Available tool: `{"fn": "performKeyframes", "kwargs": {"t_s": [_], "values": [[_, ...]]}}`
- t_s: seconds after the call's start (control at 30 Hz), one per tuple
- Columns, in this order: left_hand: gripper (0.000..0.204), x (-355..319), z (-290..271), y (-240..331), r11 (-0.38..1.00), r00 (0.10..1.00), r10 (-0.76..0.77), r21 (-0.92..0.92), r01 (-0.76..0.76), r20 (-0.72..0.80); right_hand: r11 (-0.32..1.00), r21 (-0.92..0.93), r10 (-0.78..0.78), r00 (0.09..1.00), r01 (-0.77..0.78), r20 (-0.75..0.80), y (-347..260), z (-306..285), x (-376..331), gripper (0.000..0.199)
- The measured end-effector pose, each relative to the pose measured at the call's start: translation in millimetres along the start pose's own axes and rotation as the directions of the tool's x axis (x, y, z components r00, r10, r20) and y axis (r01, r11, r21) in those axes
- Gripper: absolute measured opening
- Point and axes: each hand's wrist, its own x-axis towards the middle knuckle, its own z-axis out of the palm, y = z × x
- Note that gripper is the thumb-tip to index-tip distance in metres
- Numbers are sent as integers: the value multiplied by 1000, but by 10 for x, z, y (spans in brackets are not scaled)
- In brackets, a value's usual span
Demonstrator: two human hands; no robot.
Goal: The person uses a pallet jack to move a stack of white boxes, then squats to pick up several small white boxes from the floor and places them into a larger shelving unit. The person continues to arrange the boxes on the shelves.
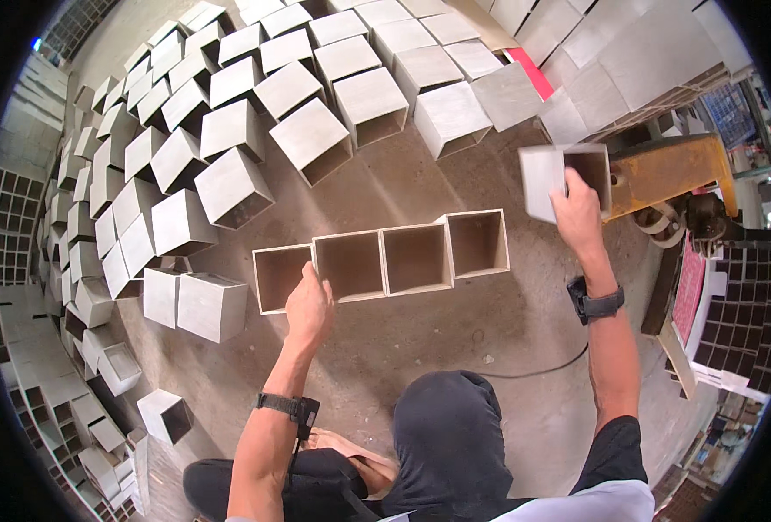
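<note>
Several open-topped, pale-walled wooden boxes (418,233) stand side by side in a row on the floor in front of me. My left hand (310,306) is closed on the near wall between the two leftmost boxes, its fingertips over the edge. Off to the right, my right hand (577,207) grips a similar box (542,183) by its wall, thumb and fingers around the edge. This box is tilted, with its dark opening partly behind my hand and its pale side toward the left. The row's rightmost box sits slightly farther from me than its neighbours.
Many pale boxes (229,126) lie in staggered rows across the far and left floor. A yellow metal arm or stand (664,174) is beside my right hand. A dark cable (533,374) runs over the concrete floor (420,335). Stacked boxes (646,52) fill the far right.
</note>
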Motion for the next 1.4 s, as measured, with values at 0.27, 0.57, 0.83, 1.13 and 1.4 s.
{"fn": "performKeyframes", "kwargs": {"t_s": [0.27,0.57,0.83,1.13,1.4], "values": [[41,65,18,-96,1000,1000,22,-22,-21,11,983,173,19,965,-67,262,400,1091,-605,30],[33,58,104,-101,998,998,-66,13,66,-6,974,-116,223,922,-196,317,45,1047,-711,33],[24,210,148,-255,994,997,-70,-80,72,19,947,-172,316,886,-272,339,389,1388,-564,23],[13,-155,-1061,650,999,999,33,-38,-32,15,877,-7,466,845,-481,263,-7,48,-1253,24],[12,-1466,-2569,2553,991,977,131,8,-135,170,684,112,710,693,-721,129,-319,-2677,-2655,21]]}}
